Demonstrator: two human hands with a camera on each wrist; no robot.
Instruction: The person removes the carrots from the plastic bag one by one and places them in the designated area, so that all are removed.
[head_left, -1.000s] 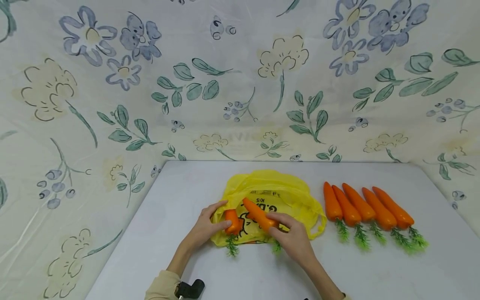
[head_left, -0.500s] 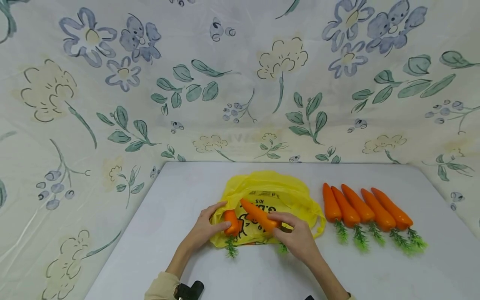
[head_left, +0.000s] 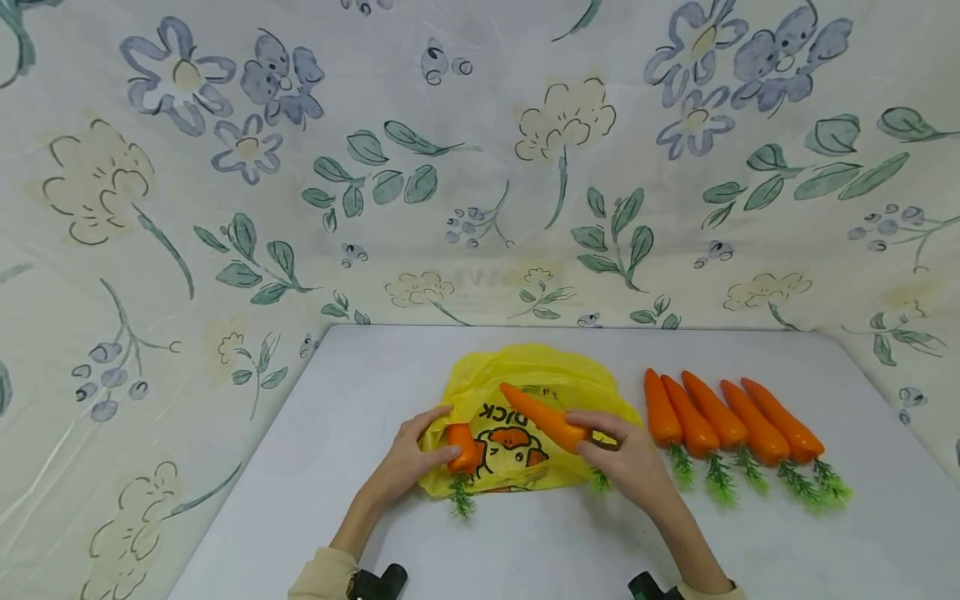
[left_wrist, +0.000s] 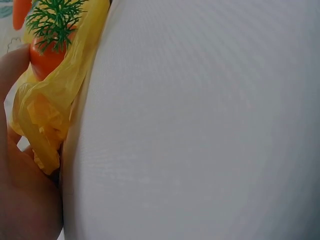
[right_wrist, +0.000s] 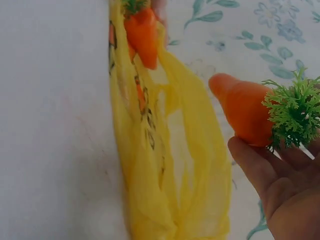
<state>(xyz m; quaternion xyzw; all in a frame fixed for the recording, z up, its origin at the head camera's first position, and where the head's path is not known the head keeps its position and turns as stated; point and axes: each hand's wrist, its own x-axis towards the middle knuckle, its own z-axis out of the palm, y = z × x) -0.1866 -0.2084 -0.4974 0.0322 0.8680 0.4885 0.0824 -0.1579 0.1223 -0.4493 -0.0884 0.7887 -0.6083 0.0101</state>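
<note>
My left hand [head_left: 408, 458] is at the left side of a yellow plastic bag [head_left: 577, 387] that lies flat with a printed duck on it. Its thumb presses an orange toy carrot [head_left: 462, 448] whose green leaves point toward me, and the fingers go behind the bag's edge. In the left wrist view the carrot [left_wrist: 46, 57] sits by the thumb, beside crumpled yellow plastic. My right hand [head_left: 633, 454] pinches another toy carrot [head_left: 543, 417] by its thick end above the bag, tip pointing up and left. The right wrist view shows this carrot [right_wrist: 245, 107] apart from the bag.
Several more toy carrots [head_left: 716, 408] lie in a row right of the bag, leaves toward me. All this is on a white table [head_left: 360, 358]. A floral cloth [head_left: 480, 167] hangs behind and along the sides.
My right hand has moved to the right with its carrot, swinging the carrot flatter and uncovering the duck print. The left hand stays in place on its carrot.
</note>
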